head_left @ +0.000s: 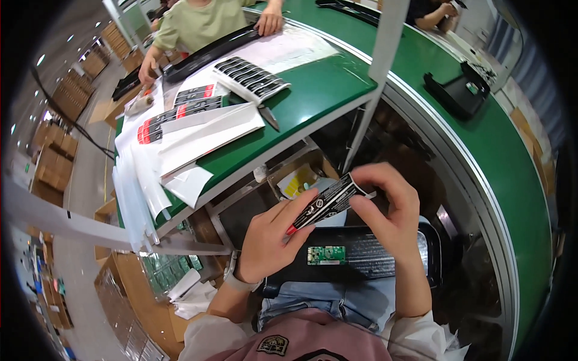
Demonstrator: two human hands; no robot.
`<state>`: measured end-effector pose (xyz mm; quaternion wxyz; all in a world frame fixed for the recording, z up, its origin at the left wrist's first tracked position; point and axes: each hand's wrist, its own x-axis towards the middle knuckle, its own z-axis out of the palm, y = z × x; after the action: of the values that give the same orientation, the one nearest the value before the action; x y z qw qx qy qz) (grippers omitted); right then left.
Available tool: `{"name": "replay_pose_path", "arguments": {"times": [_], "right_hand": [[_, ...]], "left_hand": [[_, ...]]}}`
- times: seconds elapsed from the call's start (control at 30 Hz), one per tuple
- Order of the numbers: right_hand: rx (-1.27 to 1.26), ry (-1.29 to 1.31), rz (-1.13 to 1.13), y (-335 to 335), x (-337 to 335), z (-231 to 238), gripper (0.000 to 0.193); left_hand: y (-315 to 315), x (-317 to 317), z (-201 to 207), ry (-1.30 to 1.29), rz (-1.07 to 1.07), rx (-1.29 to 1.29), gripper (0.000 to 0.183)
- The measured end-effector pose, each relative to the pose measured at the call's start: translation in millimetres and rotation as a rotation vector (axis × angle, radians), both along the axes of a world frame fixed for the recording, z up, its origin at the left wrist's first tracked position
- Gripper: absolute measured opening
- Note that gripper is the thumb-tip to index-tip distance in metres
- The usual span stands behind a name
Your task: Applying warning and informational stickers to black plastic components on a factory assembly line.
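Both my hands hold a black printed label (330,202) with a red end and white markings, stretched at a slant above my lap. My left hand (274,237) pinches its lower, red end between thumb and fingers. At the upper end, my right hand (388,204) grips the label's edge between thumb and forefinger, where a bit of pale backing or edge shows. Beneath them, a long black plastic housing (367,243) lies across my lap. A small green circuit board (326,255) rests on it, closer to my left hand.
A green workbench (301,114) ahead carries label sheets (250,78), white paper (211,135) and a scissors-like blade (269,118). Across it a person handles a long black part (211,54). A curved green conveyor (512,144) with a black housing (460,90) runs right. Cardboard boxes (129,295) stand lower left.
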<state>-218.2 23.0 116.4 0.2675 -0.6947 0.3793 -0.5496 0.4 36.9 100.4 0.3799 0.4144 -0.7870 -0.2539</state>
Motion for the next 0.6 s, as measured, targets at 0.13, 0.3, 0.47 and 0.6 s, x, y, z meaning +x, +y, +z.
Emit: {"name": "replay_pose_path", "arguments": {"times": [0.13,0.3,0.47,0.6], "right_hand": [[0.131,-0.084,-0.040,13,-6,-7,0.021],[0.182,-0.100,0.026,25,-13,-14,0.021],[0.029,0.099,-0.051,28,-21,-11,0.023],[-0.146,0.284,-0.158,25,-22,-18,0.024]], "left_hand": [[0,-16,5,0.150,-0.038,0.003,0.059],[-10,-32,8,0.107,-0.166,-0.183,0.045],[-15,-45,6,0.074,-0.163,-0.210,0.025],[-17,-48,5,-0.020,-0.171,-0.266,0.021]]}}
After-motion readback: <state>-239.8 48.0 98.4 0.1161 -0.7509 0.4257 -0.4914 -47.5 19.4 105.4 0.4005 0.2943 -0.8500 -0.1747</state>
